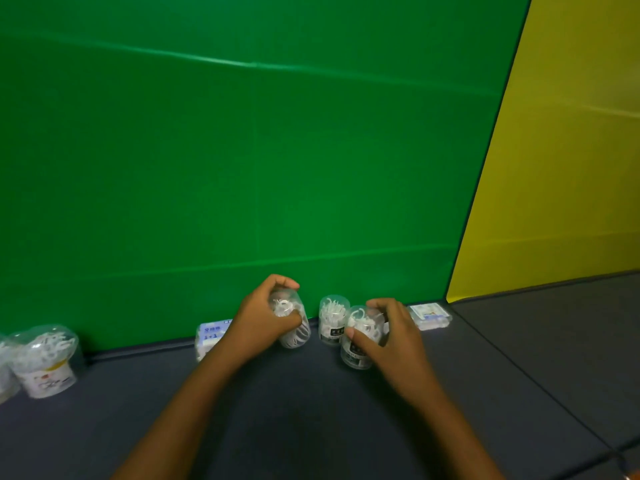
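Observation:
My left hand (266,315) grips a clear plastic jar of white floss picks (294,327), tilted, near the foot of the green wall. My right hand (391,336) wraps its fingers round a second such jar (360,344) with a dark label, standing on the dark mat. A third jar of the same kind (333,320) stands untouched between the two, just behind the right-hand jar.
A white and blue box (207,336) sits behind my left wrist. A flat clear case (429,316) lies at the wall to the right. Two larger clear tubs (45,358) stand at the far left. Green wall (242,168) ahead, yellow wall (571,168) right, dark mat (294,410) below.

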`<state>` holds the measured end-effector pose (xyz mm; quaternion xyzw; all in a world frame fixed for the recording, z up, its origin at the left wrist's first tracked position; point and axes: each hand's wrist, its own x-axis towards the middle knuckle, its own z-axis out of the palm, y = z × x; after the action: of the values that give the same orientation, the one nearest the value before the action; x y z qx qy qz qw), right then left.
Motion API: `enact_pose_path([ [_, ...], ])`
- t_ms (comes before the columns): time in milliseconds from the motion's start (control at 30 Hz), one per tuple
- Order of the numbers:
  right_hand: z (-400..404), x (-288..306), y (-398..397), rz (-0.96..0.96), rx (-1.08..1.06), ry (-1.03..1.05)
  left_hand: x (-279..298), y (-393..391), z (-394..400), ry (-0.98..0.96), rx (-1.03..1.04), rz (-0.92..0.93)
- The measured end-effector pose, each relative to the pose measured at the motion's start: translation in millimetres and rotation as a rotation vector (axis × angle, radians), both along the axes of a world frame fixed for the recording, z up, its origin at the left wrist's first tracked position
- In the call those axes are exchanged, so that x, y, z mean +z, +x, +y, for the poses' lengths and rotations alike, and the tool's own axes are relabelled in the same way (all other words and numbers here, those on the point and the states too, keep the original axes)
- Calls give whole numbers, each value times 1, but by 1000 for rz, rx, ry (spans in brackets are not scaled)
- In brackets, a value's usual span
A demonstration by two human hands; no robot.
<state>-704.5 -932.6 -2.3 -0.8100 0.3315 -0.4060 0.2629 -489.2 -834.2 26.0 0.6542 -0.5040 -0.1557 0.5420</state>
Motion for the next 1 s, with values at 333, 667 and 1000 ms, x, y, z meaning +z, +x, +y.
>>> enact_pose_path([
  [333, -49, -9, -1, 13, 178, 40, -37, -21, -34, 44, 251, -142],
  [667, -59, -18, 4, 20, 279, -15, -47, -33, -47, 32, 308, -259],
  [1000, -40, -13, 25, 84, 387, -223, -38, -30, 1, 179, 473, -614],
])
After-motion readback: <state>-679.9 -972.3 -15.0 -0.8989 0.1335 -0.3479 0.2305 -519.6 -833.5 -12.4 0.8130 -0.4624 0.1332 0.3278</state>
